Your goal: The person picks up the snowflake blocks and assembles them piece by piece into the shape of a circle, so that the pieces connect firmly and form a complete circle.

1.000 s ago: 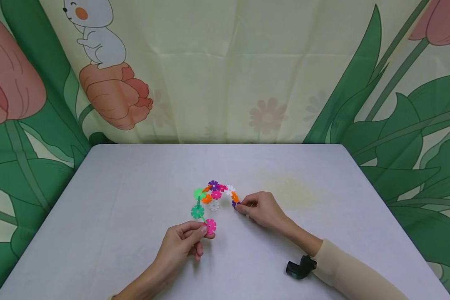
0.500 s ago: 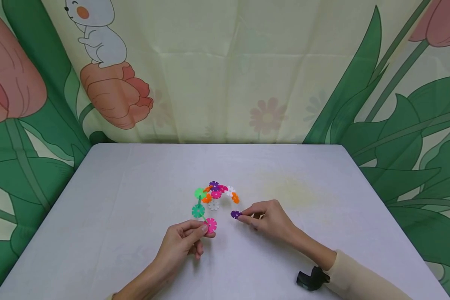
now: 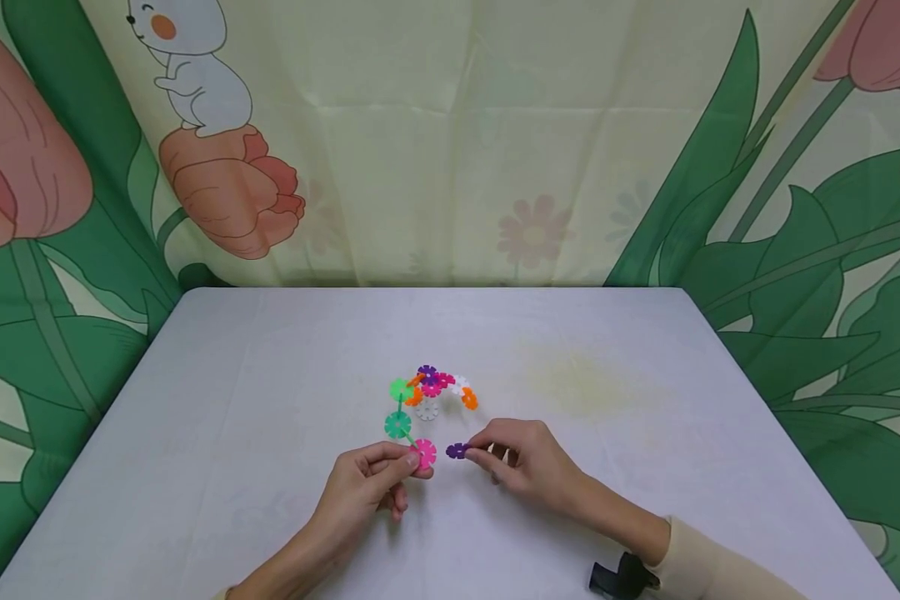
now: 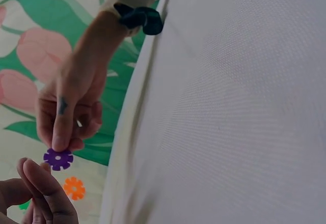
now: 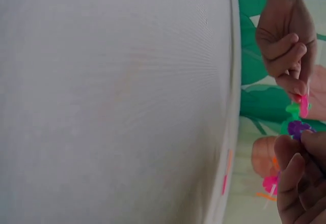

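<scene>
My left hand (image 3: 367,483) pinches a pink notched flower disc (image 3: 426,454) at the near end of a curved chain of interlocked discs. From there the chain runs through a teal disc (image 3: 398,425) and a light green disc (image 3: 401,389), then bends right past a purple one (image 3: 427,375) to an orange disc (image 3: 469,398) at its other end. Between thumb and fingertips, my right hand (image 3: 528,462) holds a loose purple flower disc (image 4: 58,159), just right of the pink disc and apart from it. Fingers partly cover both held discs.
A white cloth covers the table (image 3: 270,358), with a faint yellowish patch (image 3: 585,383) right of the chain. Behind it hangs a curtain (image 3: 420,167) printed with tulips and a white animal. A black device (image 3: 622,577) is strapped to the right wrist.
The purple disc has come away from the chain's orange end in my right hand. It has moved toward me and left, up beside the pink disc. My left hand stays nearly still.
</scene>
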{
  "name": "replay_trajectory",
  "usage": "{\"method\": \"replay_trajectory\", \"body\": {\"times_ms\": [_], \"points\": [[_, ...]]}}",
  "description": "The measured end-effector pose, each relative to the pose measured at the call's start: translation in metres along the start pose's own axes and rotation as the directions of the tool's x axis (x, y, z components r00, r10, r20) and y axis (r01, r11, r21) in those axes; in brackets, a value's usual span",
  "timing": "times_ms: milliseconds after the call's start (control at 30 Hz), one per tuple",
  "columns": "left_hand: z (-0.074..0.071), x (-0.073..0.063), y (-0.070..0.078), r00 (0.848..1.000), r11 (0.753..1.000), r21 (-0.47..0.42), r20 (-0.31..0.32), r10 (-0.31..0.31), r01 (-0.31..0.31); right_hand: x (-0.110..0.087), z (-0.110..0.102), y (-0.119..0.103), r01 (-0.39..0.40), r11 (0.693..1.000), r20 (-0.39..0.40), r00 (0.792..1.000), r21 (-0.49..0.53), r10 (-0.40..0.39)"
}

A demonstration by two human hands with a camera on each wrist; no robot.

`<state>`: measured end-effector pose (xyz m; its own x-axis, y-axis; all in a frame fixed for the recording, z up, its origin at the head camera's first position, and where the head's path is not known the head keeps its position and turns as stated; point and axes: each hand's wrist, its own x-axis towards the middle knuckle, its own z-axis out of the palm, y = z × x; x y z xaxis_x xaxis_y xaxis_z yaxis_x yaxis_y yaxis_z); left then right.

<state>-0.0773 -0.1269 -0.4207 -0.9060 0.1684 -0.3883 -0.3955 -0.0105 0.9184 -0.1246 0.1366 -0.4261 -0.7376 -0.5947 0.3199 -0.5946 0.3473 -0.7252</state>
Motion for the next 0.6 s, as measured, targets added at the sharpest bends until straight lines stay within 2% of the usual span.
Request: {"method": "replay_trajectory", "body": {"times_ms": [167, 400, 600], "points": [[0.0, -0.001, -0.002, 1.0, 1.0, -0.013, 0.021, 0.003, -0.003, 0.0, 0.003, -0.007, 0.095, 0.993, -0.019, 0.995, -0.072, -0.096], [0.0, -0.001, -0.004, 1.0, 1.0, -0.01, 0.029, 0.002, -0.002, 0.0, 0.006, -0.011, 0.119, 0.986, -0.027, 0.992, -0.117, -0.123], [0.001, 0.0, -0.006, 0.999, 1.0, -0.007, 0.03, -0.009, 0.01, 0.001, 0.01, -0.013, 0.187, 0.972, -0.047, 0.98, -0.14, -0.195]]}}
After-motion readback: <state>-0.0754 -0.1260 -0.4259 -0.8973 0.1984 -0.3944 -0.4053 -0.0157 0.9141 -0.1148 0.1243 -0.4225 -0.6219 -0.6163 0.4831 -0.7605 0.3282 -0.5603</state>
